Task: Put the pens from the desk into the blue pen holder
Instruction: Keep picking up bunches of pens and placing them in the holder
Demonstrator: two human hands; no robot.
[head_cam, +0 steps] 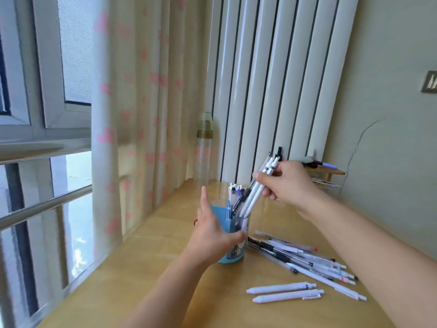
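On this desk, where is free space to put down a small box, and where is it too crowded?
Free: the near desk in front of the blue pen holder, left of the two white pens. Also free: the strip between holder and curtain. Crowded: right of the holder, where the pile of pens lies.

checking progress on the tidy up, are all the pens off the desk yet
No: a pile of pens and two white pens lie on the desk, right of the blue pen holder.
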